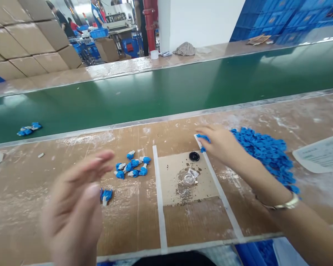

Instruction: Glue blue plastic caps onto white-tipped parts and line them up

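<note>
My left hand [74, 207] is raised over the left part of the table, blurred, with thumb and fingers apart and nothing between them. Just right of it is a small blue-and-white piece [106, 196]. Beyond lies a loose group of similar blue-and-white pieces [131, 165]. My right hand [218, 142] has its fingers closed on small blue pieces [204, 137], above the right white tape strip. Near that hand sits a round black lid-like disc [194, 156]. A small clear round dish [188, 179] rests on the stained cardboard sheet [172, 190].
A heap of blue pieces [266, 151] spreads right of my right arm, beside a translucent plastic sheet or scoop [322, 153]. Behind the table runs a green conveyor belt [155, 92], with a few blue-and-white pieces [29, 129] at its left. Cardboard boxes [30, 40] stand behind.
</note>
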The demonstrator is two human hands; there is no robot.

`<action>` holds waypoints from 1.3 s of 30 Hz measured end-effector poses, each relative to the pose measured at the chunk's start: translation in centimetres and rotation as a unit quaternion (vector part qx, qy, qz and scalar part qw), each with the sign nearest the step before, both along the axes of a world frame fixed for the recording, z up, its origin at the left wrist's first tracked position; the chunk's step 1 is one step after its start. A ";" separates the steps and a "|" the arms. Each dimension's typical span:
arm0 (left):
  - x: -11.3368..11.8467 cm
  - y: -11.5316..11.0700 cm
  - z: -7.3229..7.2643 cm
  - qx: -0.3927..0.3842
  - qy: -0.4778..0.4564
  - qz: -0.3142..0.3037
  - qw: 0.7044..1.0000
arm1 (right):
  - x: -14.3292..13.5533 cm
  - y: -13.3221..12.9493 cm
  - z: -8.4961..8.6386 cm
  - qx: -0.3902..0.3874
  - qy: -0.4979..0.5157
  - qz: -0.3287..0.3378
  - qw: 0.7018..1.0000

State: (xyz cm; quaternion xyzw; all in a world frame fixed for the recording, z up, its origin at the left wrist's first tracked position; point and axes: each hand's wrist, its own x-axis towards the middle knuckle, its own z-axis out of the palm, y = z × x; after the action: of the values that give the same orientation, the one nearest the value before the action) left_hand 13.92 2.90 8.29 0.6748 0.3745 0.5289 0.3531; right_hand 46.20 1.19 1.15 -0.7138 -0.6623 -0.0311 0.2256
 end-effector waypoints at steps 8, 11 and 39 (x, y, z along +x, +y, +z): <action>-1.1 5.3 -7.2 0.185 0.369 -0.060 0.909 | -0.7 3.3 -2.6 -0.128 -0.095 -0.002 0.987; 0.1 7.7 -6.8 0.203 0.436 -0.138 0.866 | -0.1 3.3 -2.4 -0.118 -0.046 -0.008 0.992; 3.3 6.3 -8.7 0.336 0.501 -0.223 0.766 | -2.1 -11.6 -5.5 0.072 -0.082 0.066 0.992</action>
State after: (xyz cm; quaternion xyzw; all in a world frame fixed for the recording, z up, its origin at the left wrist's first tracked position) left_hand 17.20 9.19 -0.43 0.9837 0.1359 0.1146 -0.0257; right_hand 44.09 -10.40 -4.34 -0.6455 -0.7201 -0.1222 0.2232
